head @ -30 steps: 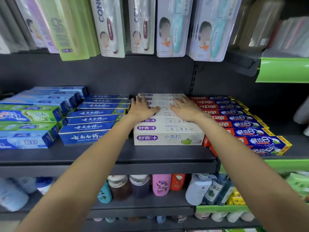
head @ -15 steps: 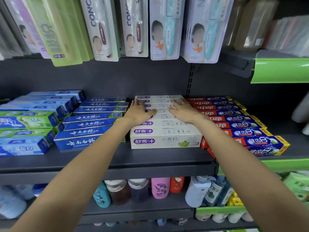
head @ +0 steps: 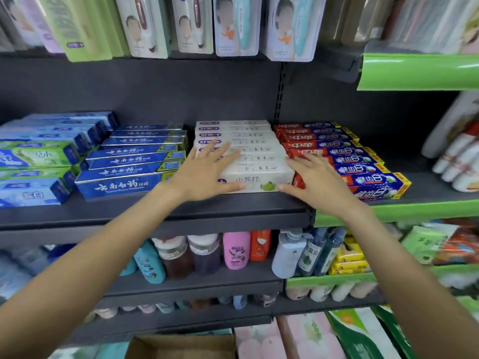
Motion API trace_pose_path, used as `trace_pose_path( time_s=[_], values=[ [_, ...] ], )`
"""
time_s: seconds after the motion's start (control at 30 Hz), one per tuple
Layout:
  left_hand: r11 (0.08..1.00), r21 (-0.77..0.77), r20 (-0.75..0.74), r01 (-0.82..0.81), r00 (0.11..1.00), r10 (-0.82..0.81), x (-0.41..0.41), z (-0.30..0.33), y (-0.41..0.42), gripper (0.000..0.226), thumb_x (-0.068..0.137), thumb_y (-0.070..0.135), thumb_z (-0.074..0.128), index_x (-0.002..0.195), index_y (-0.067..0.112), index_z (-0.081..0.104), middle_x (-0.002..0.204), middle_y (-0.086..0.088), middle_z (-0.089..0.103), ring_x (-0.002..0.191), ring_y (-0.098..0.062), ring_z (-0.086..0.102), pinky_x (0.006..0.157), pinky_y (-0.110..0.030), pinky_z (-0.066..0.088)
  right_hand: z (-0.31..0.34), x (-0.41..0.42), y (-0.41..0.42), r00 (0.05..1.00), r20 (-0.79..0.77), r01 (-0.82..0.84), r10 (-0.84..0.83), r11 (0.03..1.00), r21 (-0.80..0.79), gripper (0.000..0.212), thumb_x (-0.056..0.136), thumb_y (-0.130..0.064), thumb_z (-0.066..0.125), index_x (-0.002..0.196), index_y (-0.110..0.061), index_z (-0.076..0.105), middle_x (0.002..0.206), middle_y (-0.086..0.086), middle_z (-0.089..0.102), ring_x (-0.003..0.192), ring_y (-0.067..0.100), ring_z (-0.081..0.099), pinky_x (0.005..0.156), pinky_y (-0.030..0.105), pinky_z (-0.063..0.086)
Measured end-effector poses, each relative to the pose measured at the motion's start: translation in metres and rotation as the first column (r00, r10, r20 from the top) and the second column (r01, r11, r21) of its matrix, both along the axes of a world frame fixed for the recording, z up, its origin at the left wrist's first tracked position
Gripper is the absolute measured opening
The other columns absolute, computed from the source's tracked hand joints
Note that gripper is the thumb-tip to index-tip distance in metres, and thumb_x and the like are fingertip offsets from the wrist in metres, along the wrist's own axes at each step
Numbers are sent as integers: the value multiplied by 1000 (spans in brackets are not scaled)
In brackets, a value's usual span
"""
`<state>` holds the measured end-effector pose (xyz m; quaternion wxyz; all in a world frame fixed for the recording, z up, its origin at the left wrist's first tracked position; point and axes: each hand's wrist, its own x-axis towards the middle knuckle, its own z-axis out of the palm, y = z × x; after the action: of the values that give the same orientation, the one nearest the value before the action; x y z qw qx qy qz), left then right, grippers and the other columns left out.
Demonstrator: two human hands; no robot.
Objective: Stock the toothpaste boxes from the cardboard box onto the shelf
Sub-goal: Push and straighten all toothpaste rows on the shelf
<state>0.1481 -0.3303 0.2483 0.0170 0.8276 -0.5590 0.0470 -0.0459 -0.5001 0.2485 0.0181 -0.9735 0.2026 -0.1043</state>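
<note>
Several white toothpaste boxes (head: 255, 149) with purple labels lie stacked in a row on the dark shelf (head: 181, 211). My left hand (head: 207, 174) lies with straight, spread fingers over the left end of the front boxes, its thumb against the front face. My right hand (head: 313, 180) is spread at the right end of the same stack, fingers on the neighbouring red and blue boxes, thumb near the front lower corner. A brown cardboard box (head: 181, 345) shows at the bottom edge, below the shelves.
Blue toothpaste boxes (head: 134, 161) sit left of the white stack, red and blue ones (head: 344, 154) to the right. Toothbrush packs (head: 233, 24) hang above. Bottles (head: 236, 250) fill the shelf below. Green-edged shelves (head: 420, 71) stand at the right.
Both hands have drawn back from the top middle of the white stack to its front ends. The view has tilted downward, so the cardboard box now shows.
</note>
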Motion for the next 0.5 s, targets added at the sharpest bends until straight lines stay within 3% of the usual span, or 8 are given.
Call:
trace_pose_path(
  time_s=[0.1, 0.17, 0.33, 0.5],
  values=[
    [1000, 28, 40, -2, 999, 1, 6, -8, -3, 69, 89, 64, 26, 148, 37, 1, 159, 6, 0, 146, -20, 1, 116, -52, 10, -8, 9, -2, 986, 164, 5, 0, 1000, -27, 48, 95, -36, 48, 139, -16, 43, 141, 5, 49, 138, 22, 29, 113, 35, 17],
    [1000, 16, 51, 2, 999, -3, 8, -11, -3, 66, 92, 60, 26, 149, 36, 1, 158, 6, 1, 146, -20, 2, 116, -51, 10, -12, 13, -5, 976, 219, 21, -10, 999, -47, 43, 96, -29, 49, 136, -15, 47, 136, 6, 53, 136, 23, 33, 111, 35, 20],
    [1000, -26, 57, -11, 998, 12, 7, -11, -3, 64, 93, 59, 29, 149, 36, 6, 158, 6, 7, 146, -20, 7, 116, -49, 12, -17, 18, -9, 972, 233, 2, 9, 999, -44, 43, 96, -28, 48, 136, -12, 48, 137, 9, 53, 138, 25, 30, 112, 38, 23],
    [991, -101, 54, -87, 994, 93, -9, -8, -8, 73, 85, 58, 46, 148, 33, 18, 157, 2, 17, 144, -23, 14, 116, -47, 10, -8, -11, -14, 948, 315, -29, 51, 997, -75, 51, 94, -40, 50, 139, -17, 43, 141, 6, 48, 138, 24, 28, 112, 38, 23]
  ],
)
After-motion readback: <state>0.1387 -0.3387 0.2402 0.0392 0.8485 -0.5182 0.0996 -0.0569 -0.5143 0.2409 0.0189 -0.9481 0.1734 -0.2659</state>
